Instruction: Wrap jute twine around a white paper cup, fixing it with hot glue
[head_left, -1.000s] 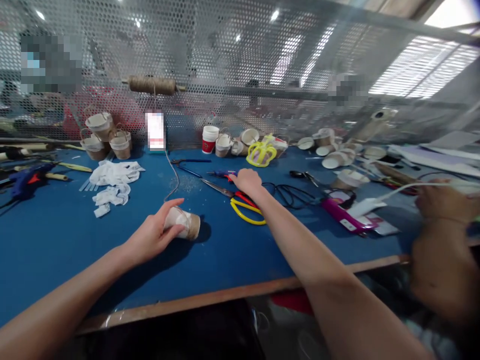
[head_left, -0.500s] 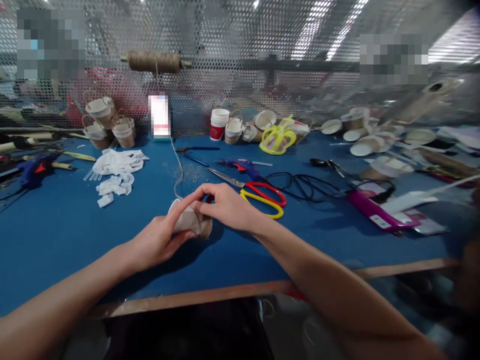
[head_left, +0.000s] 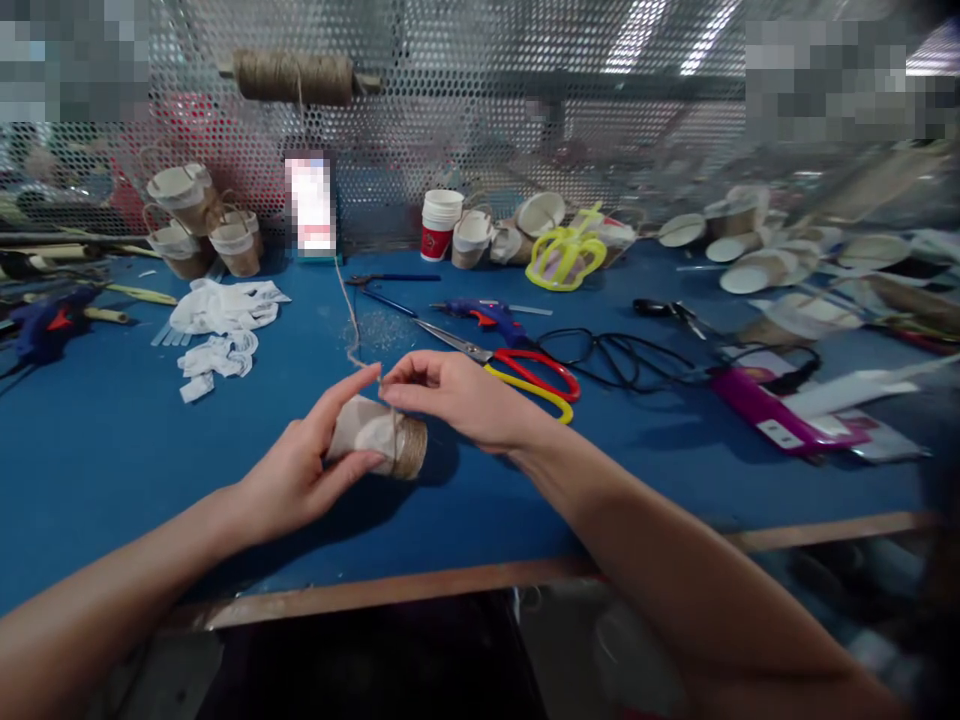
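Okay, the white cup (head_left: 364, 428) is on its side in the left hand (head_left: 296, 465), just above or on the bench (head_left: 487, 525), can't tell which from here; a band of twine (head_left: 412, 447) wraps its right-hand end. Change over the last second: the right hand (head_left: 465, 400) was over by the glue gun (head_left: 484, 318), then came in to the cup, and now has a loose strand (head_left: 349, 330) pinched just above the cup's wall. That means glue gun is down, and both hands are on cup and strand, one steadying, one controlling the line. Left: thumb clamped on the near side, index stretched along the top with its tip right by the strand; contact there unclear. Right: thumb and index together on the strand, other fingers curled, wrist low, forearm slanting in from the lower right. Further out, the strand runs slack back toward the spool (head_left: 292, 78) on the mesh; scissors (head_left: 487, 354) lie with blades slightly apart just beyond the right hand.
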